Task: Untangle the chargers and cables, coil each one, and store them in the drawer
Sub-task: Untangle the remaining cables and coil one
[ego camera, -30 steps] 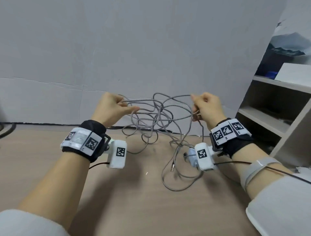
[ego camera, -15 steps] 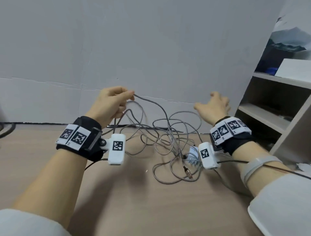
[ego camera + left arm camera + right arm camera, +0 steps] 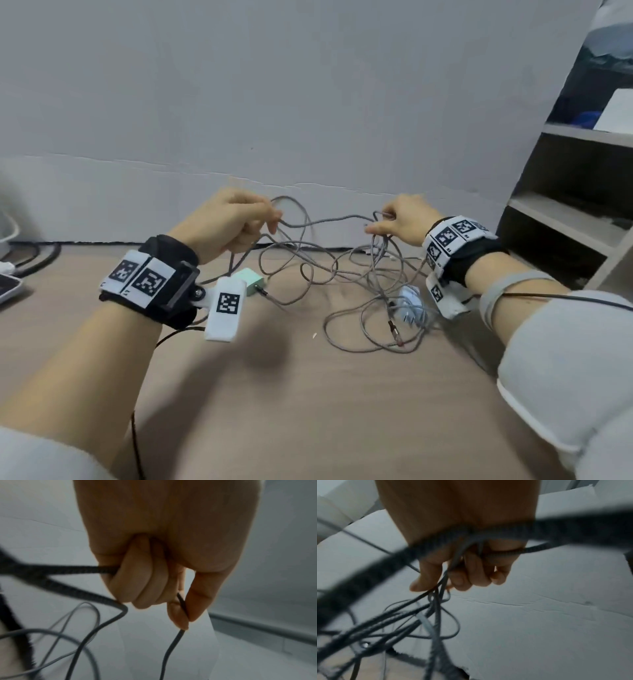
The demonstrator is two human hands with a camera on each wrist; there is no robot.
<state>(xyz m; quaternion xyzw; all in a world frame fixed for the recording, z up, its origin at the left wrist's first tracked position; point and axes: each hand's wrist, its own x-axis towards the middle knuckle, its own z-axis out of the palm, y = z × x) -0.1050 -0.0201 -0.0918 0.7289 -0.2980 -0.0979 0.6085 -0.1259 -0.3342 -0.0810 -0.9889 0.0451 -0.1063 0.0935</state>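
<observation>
A tangle of grey braided cables (image 3: pixel 346 274) lies partly on the wooden floor and partly lifted between my hands. My left hand (image 3: pixel 236 222) grips a cable strand, pinching it between thumb and forefinger (image 3: pixel 181 607). My right hand (image 3: pixel 397 219) holds several strands bunched in its curled fingers (image 3: pixel 464 574). A mint-green charger (image 3: pixel 251 279) sits on the floor under my left hand with a plug tip beside it. A white charger (image 3: pixel 409 301) with metal prongs lies among the loops near my right wrist. A loose connector (image 3: pixel 395 330) rests in front of it.
A grey wall panel (image 3: pixel 308 102) stands right behind the cables. An open wooden shelf unit (image 3: pixel 565 222) is at the right. Black cords (image 3: pixel 37 253) and a white device (image 3: pixel 7 287) lie at the far left. Bare wooden floor (image 3: pixel 308 394) stretches in front.
My right hand, open and off the cables half a second ago, has closed on a bunch of strands. My left hand kept its grip. The mint-green charger has come into sight.
</observation>
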